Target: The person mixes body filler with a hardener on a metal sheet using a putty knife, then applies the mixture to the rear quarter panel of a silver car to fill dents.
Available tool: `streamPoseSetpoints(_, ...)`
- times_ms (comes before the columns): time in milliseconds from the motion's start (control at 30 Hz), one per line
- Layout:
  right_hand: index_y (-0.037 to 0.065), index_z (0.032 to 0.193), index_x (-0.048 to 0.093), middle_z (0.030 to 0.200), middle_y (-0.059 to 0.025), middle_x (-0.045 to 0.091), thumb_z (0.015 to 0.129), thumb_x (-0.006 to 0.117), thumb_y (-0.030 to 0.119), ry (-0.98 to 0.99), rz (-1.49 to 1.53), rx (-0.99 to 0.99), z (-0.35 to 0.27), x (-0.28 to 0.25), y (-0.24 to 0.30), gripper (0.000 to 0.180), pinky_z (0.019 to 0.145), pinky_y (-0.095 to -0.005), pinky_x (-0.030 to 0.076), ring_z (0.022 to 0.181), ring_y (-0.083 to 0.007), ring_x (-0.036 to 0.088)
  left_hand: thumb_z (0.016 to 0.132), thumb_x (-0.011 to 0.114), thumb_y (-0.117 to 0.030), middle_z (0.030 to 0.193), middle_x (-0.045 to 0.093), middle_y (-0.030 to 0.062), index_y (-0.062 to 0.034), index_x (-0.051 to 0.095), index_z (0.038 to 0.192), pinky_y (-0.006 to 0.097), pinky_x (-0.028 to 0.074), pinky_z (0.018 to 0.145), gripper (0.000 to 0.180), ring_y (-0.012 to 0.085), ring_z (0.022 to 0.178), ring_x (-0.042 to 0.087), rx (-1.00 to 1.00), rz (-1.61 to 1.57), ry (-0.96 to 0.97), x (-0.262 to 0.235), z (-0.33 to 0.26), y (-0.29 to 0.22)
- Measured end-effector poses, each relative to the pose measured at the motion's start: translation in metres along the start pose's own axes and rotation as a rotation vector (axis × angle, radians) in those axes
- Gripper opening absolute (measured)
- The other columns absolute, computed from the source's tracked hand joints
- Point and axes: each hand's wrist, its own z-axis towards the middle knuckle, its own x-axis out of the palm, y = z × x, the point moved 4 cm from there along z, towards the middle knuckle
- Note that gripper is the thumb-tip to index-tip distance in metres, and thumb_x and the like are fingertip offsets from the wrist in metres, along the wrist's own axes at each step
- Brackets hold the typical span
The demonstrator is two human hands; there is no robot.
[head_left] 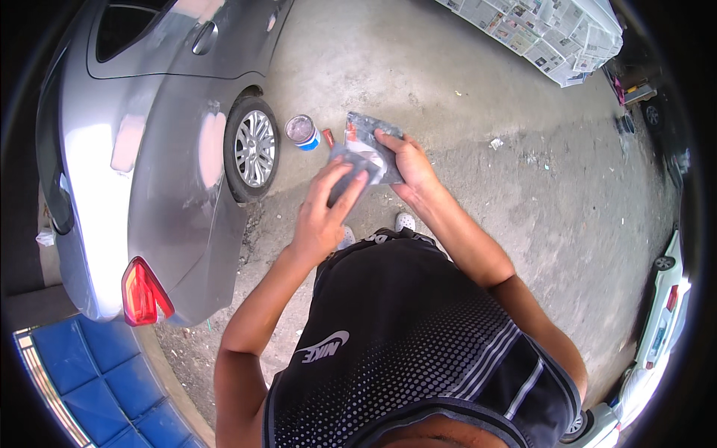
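The person's two hands meet in front of the body, above the concrete floor, each with hold of something flat. The left hand is partly closed on a grey flat piece, its fingers spread apart over the upper face and its thumb hidden from sight. The right hand pinches the edge of a dark board, thumb laid on top and the other fingers mostly hidden beneath. On this board sits a pale smear of paste, with an orange-red patch near its far left corner. The grey piece overlaps the board's near left part; whether the two are touching is hard to tell. Beyond the hands, on the floor, stand an open can with a blue and white side and, just to its right, a small red object too small to make out. To the left is a silver-grey car, its rear wheel near the can, with a pinkish patch on the bodywork beside that wheel and a red tail light closer to the person. Newspaper sheets cover a large shape at the upper right
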Motion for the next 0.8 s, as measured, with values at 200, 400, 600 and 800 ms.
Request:
streamPoseSetpoints(200, -0.004, 0.121, 0.058, 0.11, -0.0173, 0.073, 0.1, 0.065, 0.008, 0.09, -0.109, -0.12, -0.009, -0.001, 0.012, 0.025, 0.083, -0.0385, 0.062, 0.099, -0.0244, 0.073, 0.069, 0.06, 0.014, 0.138, 0.057, 0.0085, -0.0216, 0.062, 0.142, 0.057, 0.044, 0.111, 0.081, 0.0335, 0.132, 0.057, -0.072, 0.414, 0.251, -0.014, -0.047, 0.06)
streamPoseSetpoints(400, -0.004, 0.12, 0.062, 0.11, -0.0136, 0.075, 0.101, 0.063, 0.009, 0.01, -0.513, -0.53, 0.009, -0.007, 0.0, 0.023, 0.087, -0.0325, 0.055, 0.097, -0.018, 0.071, 0.074, 0.062, 0.011, 0.133, 0.062, 0.0025, -0.027, 0.064, 0.141, 0.061, 0.04, 0.113, 0.077, 0.0288, 0.134, 0.056, -0.056, 0.329, 0.361, -0.002, 0.0, 0.021)
streamPoseSetpoints(600, -0.003, 0.118, 0.063, 0.098, -0.0157, 0.077, 0.1, 0.064, 0.013, 0.04, -0.759, -0.634, 0.003, 0.006, 0.005, 0.024, 0.08, -0.0355, 0.056, 0.089, -0.0169, 0.072, 0.074, 0.056, 0.016, 0.133, 0.063, 0.0034, -0.0258, 0.067, 0.138, 0.054, 0.043, 0.113, 0.076, 0.0277, 0.13, 0.059, -0.094, 0.315, 0.299, -0.016, 0.013, 0.024)
streamPoseSetpoints(800, -0.002, 0.114, 0.063, 0.092, -0.0168, 0.076, 0.1, 0.064, 0.016, 0.072, -0.695, -0.616, -0.007, 0.016, 0.013, 0.023, 0.073, -0.034, 0.055, 0.083, -0.0144, 0.071, 0.078, 0.063, 0.007, 0.134, 0.06, 0.0019, -0.0274, 0.065, 0.139, 0.059, 0.044, 0.11, 0.07, 0.0269, 0.132, 0.055, -0.061, 0.353, 0.295, -0.017, 0.027, 0.02)
